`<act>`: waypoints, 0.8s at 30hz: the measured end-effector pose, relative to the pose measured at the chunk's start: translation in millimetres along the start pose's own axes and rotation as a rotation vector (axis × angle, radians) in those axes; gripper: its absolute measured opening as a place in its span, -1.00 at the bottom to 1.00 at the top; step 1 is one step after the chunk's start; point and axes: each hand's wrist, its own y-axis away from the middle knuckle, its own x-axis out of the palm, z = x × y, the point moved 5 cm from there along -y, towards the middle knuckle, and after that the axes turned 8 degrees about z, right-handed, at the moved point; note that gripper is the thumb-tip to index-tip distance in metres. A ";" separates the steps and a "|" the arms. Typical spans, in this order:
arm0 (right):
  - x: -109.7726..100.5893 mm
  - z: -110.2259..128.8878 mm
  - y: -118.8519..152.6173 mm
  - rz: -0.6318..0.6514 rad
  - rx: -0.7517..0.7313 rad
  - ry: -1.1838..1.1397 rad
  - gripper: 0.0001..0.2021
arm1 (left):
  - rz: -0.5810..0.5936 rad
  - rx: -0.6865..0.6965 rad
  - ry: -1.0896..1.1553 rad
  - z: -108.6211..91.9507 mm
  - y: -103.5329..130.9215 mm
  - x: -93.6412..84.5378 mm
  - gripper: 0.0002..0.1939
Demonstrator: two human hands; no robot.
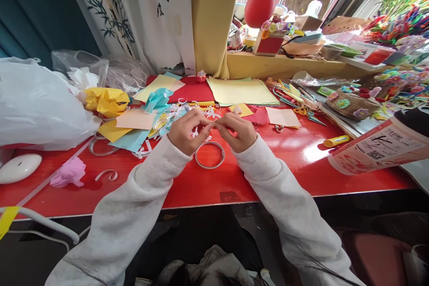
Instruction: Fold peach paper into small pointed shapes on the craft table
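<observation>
The largest thing is the red table [295, 174], which goes across the middle of the frame. On it, a white plastic bag [40, 103] fills the left side, and a printed cup [378, 145] leans at the right side. Smaller than these, pale yellow sheets [243, 92] lie in the upper centre.

Then come the two hands, at the centre of the frame. The left hand [188, 132] and the right hand [237, 132] meet at their fingertips, thumb and forefinger of each pressed together. They pinch, it seems, a small pale piece [214, 124], which is exactly between them, so neither hand is nearer to it. Its long axis is hidden by the fingers; I cannot tell it.

Just below the hands in the frame, a ring-shaped roll [210, 167] lies flat on the table. It is round, without long axis, and the left hand looks slightly nearer to it.
</observation>
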 end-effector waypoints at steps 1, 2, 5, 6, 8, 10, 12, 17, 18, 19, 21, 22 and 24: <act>-0.2 -0.1 0.1 -0.001 0.001 -0.006 -0.89 | 0.008 -0.004 0.011 0.2 -0.3 0.3 -0.89; -0.3 -0.2 0.3 -0.003 0.001 -0.013 -0.89 | 0.012 -0.009 0.022 0.4 -0.5 0.6 -0.89; 0.1 -0.5 0.8 0.000 -0.001 -0.020 -0.89 | -0.002 -0.024 0.031 1.3 -1.0 1.1 -0.89; 0.4 -0.6 1.0 0.002 -0.002 -0.016 -0.89 | -0.012 -0.025 0.029 1.3 -1.1 1.0 -0.88; 0.8 -0.7 1.2 0.004 -0.001 -0.006 -0.89 | -0.022 -0.022 0.031 0.4 -1.6 0.8 -0.88; 1.2 -0.9 1.3 0.009 0.001 0.000 -0.88 | -0.018 -0.033 0.042 -0.3 -2.4 0.4 -0.89; 1.7 -1.0 1.1 0.018 -0.001 0.009 -0.88 | -0.016 -0.073 0.048 2.1 -3.1 -1.4 -0.89; 1.7 -2.8 0.9 -0.011 -0.028 0.059 -0.85 | -0.219 -0.280 -0.075 33.1 1.8 -18.5 -0.87; 2.3 -4.2 1.0 -0.017 -0.024 0.074 -0.84 | -0.268 -0.318 -0.133 41.5 4.1 -21.3 -0.87; 3.4 -6.2 1.2 -0.018 -0.016 0.091 -0.83 | -0.289 -0.343 -0.201 49.3 6.1 -22.0 -0.85; 6.4 -10.8 1.9 -0.018 -0.002 0.121 -0.81 | -0.161 -0.353 -0.331 62.5 7.0 -12.8 -0.74; 8.0 -13.2 2.3 -0.017 0.002 0.132 -0.80 | -0.123 -0.351 -0.409 66.9 7.9 -8.3 -0.76; 11.1 -16.5 3.0 -0.014 -0.014 0.133 -0.79 | -0.020 -0.286 -0.462 69.5 8.0 3.4 -0.95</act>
